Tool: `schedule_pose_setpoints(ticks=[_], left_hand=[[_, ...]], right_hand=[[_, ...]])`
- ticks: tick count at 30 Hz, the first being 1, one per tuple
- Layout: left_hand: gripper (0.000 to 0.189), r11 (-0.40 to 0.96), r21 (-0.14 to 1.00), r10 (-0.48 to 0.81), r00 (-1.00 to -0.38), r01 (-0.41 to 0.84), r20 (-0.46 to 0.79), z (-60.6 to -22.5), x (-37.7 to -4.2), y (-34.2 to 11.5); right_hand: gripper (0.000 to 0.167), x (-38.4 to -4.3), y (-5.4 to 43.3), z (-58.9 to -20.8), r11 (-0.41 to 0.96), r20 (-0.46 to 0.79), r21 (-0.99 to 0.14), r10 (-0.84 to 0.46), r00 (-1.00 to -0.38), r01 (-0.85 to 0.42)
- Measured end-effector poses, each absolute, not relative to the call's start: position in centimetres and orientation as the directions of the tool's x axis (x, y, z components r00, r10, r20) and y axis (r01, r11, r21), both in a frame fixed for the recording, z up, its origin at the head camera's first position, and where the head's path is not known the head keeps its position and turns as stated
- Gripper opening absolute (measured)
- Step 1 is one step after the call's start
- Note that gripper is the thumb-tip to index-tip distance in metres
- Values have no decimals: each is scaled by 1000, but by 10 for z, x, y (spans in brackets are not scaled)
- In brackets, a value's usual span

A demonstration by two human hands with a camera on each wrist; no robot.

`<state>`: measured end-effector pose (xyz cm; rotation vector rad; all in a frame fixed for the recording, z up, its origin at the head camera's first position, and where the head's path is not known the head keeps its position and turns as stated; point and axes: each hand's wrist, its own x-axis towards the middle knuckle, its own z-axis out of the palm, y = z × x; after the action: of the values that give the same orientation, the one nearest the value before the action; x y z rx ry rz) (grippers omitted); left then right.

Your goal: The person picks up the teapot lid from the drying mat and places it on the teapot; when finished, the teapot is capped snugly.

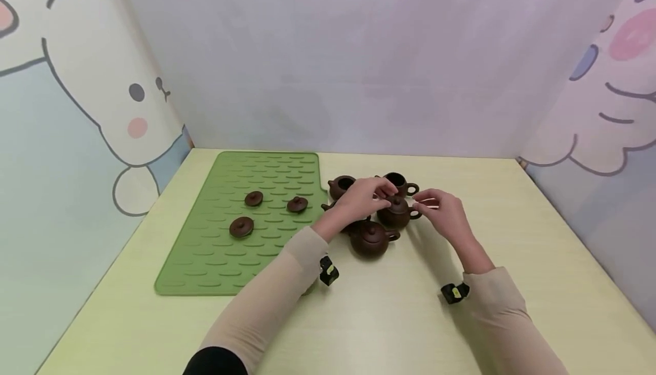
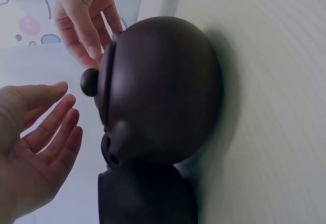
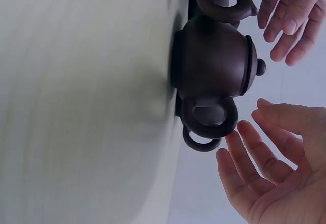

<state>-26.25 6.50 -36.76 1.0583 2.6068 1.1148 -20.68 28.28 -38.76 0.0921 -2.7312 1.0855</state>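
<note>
Several small dark-brown teapots stand close together right of the green mat. My left hand (image 1: 361, 200) hovers over the group with its fingers extended, near a lidded teapot (image 1: 396, 214). Beside that teapot's handle is my right hand (image 1: 445, 215), fingers loosely bent; in the right wrist view its fingertips (image 3: 244, 127) are at the handle, and whether they touch is unclear. Another lidded teapot (image 1: 370, 239) sits in front. Two lidless ones, a left teapot (image 1: 335, 192) and a right teapot (image 1: 410, 189), stand behind. One more is mostly hidden under my left hand.
On the green mat (image 1: 205, 261) lie three brown lids: a back lid (image 1: 253, 198), a right lid (image 1: 297, 205) and a front lid (image 1: 241, 227). The pale table (image 1: 512, 221) ends at a plain back wall (image 1: 328, 68), with printed panels on both sides.
</note>
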Motion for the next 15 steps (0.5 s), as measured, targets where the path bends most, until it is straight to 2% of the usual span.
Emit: schedule_pose_setpoints(ticks=[15], left_hand=[[25, 503, 677, 607, -778, 536, 165, -361, -266, 38]], right_hand=[[23, -205, 273, -374, 693, 243, -703, 19, -970, -163]])
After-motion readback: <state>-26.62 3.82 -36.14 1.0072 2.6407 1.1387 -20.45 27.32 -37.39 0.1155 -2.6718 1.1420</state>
